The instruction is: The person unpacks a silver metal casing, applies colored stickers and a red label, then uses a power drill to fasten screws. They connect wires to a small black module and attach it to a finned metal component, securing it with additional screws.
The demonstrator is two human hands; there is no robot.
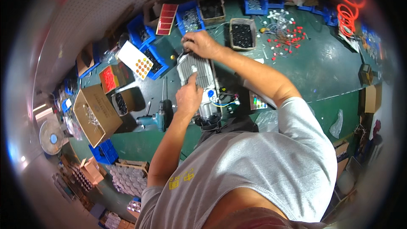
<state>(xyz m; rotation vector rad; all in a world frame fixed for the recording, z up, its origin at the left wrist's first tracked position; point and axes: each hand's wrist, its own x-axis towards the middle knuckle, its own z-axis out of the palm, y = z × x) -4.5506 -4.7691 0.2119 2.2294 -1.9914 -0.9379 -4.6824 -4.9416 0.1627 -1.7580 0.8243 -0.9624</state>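
Note:
A silver metal housing with ribbed fins (196,73) lies lengthwise before me on the green workbench. My left hand (189,97) is at its near left side, index finger stretched out onto the fins and nothing visible in its grasp. At the far end, my right hand (202,45) has its fingers closed over the upper left corner; what they pinch is hidden. A blue round part (210,93) and thin blue and yellow wires (224,104) show at the housing's near right. Left of it lies a teal power drill (157,119) with its long bit pointing away.
Blue bins (190,19) of small parts line the back, beside a box of black pieces (243,35). Red-capped wires (288,38) are scattered right of that. A white sticker sheet (135,60) and an open cardboard box (96,112) stand left. A plastic bag (268,121) lies near the front edge.

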